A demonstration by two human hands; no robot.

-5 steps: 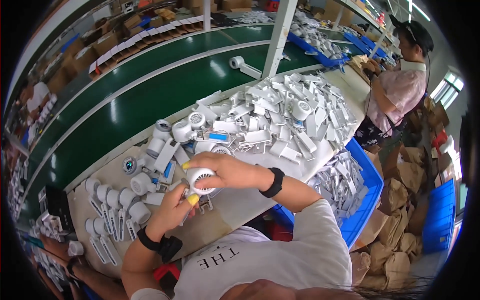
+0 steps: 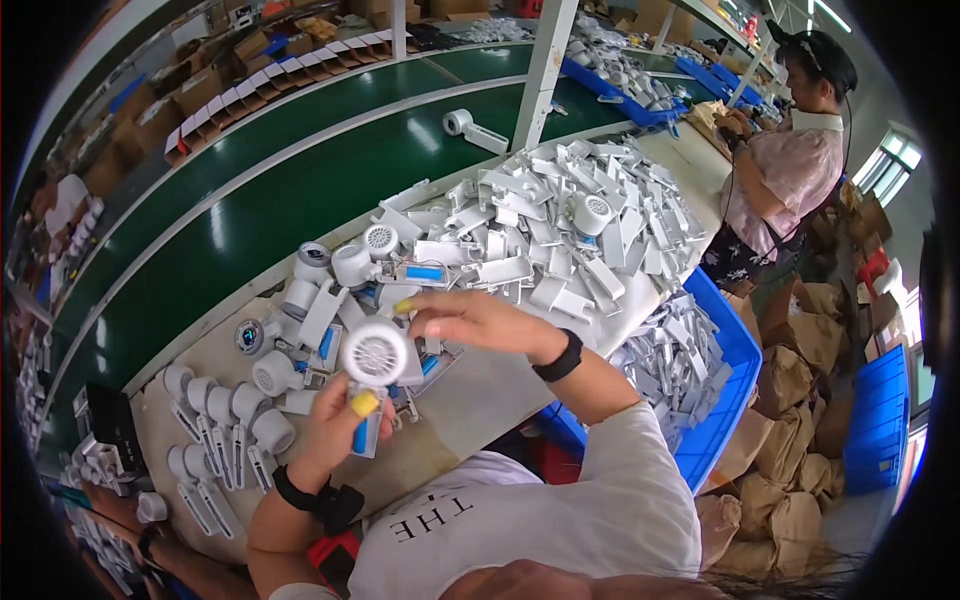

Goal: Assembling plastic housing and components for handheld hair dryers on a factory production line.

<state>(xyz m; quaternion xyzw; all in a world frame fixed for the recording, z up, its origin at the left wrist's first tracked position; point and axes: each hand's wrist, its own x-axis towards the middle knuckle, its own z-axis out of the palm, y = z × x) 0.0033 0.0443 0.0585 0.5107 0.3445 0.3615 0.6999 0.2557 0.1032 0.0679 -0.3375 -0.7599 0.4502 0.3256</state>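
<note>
A white handheld fan (image 2: 376,352) stands in my left hand (image 2: 332,425), its round grilled head up and a blue battery showing in the open handle below. The fingers and yellow-covered thumb of that hand wrap the handle. My right hand (image 2: 470,322) is off the fan, just right of its head, with fingers apart and a yellow-covered fingertip pointing at the parts behind. Beyond both hands lie loose fan bodies and a part with a blue battery (image 2: 424,272). A fan with a lit round display (image 2: 249,337) rests left of the held one.
White plastic handle shells (image 2: 620,215) are heaped at the back right of the table. Fans stand in rows (image 2: 215,400) at the left. A blue crate (image 2: 735,400) of parts sits to the right. Behind runs a green conveyor (image 2: 300,190); a co-worker (image 2: 785,165) stands far right.
My right hand has let go of the fan head and moved slightly right. The fan now stands upright in my left hand, with its blue battery in sight.
</note>
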